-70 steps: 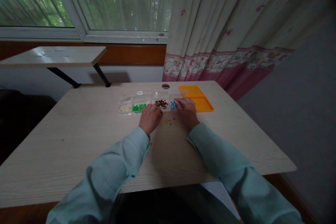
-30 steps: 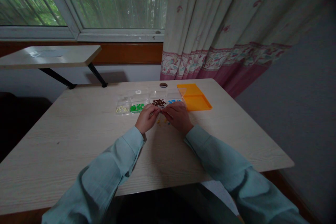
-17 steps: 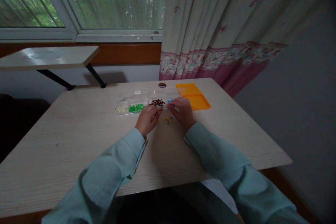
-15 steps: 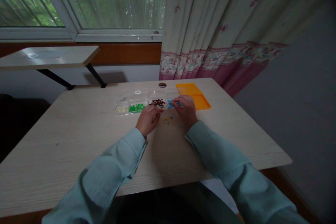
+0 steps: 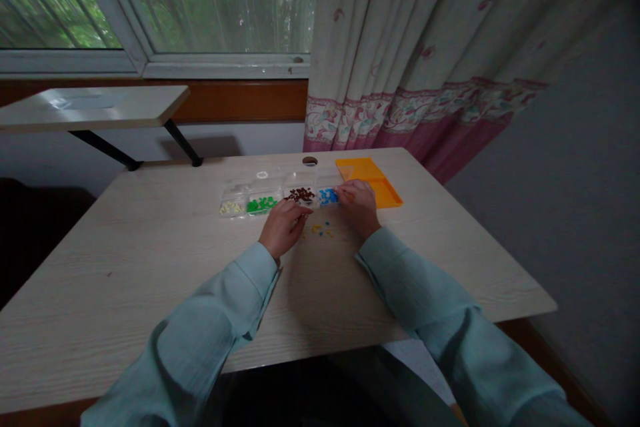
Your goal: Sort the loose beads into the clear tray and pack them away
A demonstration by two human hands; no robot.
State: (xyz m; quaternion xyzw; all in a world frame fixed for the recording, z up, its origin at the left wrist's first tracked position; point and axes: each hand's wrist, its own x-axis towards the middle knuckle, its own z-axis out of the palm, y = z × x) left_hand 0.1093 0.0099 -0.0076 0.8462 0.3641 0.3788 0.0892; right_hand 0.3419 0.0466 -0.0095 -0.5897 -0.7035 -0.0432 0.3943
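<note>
My left hand (image 5: 283,227) is closed in a pinch just in front of the clear boxes; whatever sits between its fingertips is too small to name. Fingers pinched together, my right hand (image 5: 359,205) is at the right end of the row, beside the blue pieces (image 5: 327,196); what it holds is hidden. Across the clear lidded boxes (image 5: 240,215) lie cream pieces (image 5: 230,207), green pieces (image 5: 261,204) and dark brown pieces (image 5: 301,195). Several tiny yellow and blue pieces (image 5: 320,229) are scattered on the table between my hands.
An orange tray (image 5: 387,193) lies behind my right hand on the pale wooden table (image 5: 175,267). A round hole (image 5: 310,161) is near the table's back edge. At the back left stands a raised shelf (image 5: 100,110) on black legs. A curtain (image 5: 375,80) hangs behind.
My right hand has shifted slightly right, off the box of blue pieces, so more of them shows. My left hand stays almost in place.
</note>
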